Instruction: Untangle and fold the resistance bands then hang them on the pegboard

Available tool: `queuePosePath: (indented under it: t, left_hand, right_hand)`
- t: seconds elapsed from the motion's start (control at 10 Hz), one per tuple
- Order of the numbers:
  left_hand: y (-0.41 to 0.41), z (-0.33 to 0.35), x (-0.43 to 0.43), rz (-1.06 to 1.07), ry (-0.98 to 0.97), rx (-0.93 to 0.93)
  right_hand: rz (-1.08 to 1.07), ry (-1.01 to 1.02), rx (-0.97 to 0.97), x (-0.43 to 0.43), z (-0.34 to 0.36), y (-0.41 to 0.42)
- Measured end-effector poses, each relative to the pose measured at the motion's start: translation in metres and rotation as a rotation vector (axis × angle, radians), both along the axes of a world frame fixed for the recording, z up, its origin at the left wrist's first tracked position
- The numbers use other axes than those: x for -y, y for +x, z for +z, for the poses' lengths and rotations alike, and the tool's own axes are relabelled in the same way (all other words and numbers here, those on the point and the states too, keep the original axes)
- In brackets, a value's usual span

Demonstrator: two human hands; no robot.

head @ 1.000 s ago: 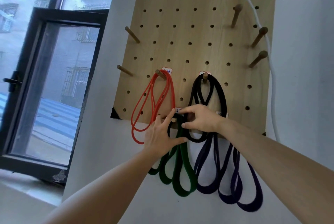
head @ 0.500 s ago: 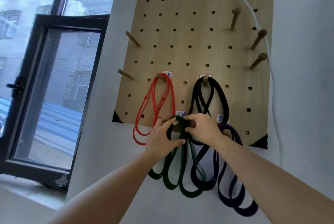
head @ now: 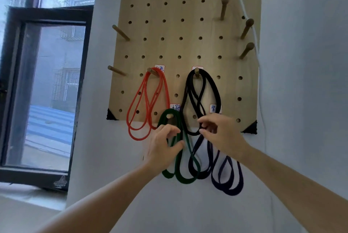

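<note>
Head view: the wooden pegboard (head: 188, 31) on the wall carries four folded bands, each on its own peg: the red band (head: 135, 119), the black band (head: 216, 91), the green band (head: 185, 176) and the purple band (head: 231, 189). The left hand (head: 162, 148) curls its fingers (head: 169, 129) round the green band's strands below the peg. The right hand (head: 224, 134) is loosely curled beside the black band's lower loop; I cannot tell whether it is gripping anything.

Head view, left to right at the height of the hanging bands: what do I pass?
Window → red band → green band → black band → purple band → white cord.
</note>
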State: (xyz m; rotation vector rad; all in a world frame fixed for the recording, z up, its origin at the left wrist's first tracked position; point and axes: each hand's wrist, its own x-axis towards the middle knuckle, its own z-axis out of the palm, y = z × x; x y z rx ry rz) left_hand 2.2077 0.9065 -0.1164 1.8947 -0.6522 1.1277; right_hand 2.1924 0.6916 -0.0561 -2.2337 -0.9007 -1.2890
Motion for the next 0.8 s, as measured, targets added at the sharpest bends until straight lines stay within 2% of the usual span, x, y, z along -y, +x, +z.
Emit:
queuePosePath:
  t: [0.1,0.2,0.3,0.4,0.5,0.6,0.7,0.8]
  left_hand:
    - [-0.006,0.003,0.011,-0.032,0.073,-0.022]
    - [-0.007,0.007,0.030,-0.047,0.185,-0.122]
    - [-0.001,0.014,0.054,-0.027,0.369,-0.202]
    - [0.010,0.023,0.071,0.088,0.585,-0.282]
    - [0.021,0.033,0.081,0.212,0.706,-0.315]
    - [0.021,0.042,0.085,0.237,0.777,-0.380]
    - [0.015,0.047,0.082,0.143,0.704,-0.413]
    - [-0.008,0.051,0.069,0.088,0.641,-0.334]
  right_hand:
    - [-0.070,0.229,0.020,0.027,-0.007,-0.004]
    - [-0.119,0.352,-0.154,0.046,-0.016,0.000]
    - [-0.102,0.312,-0.271,0.050,-0.029,0.009]
    - [-0.091,0.352,-0.305,0.051,-0.033,0.016]
    - [-0.096,0.305,-0.381,0.057,-0.030,0.017]
    - [-0.055,0.254,-0.501,0.061,-0.022,0.008]
    - [-0.025,0.243,-0.561,0.066,-0.009,0.001]
    - [-0.049,0.270,-0.496,0.067,-0.003,-0.015]
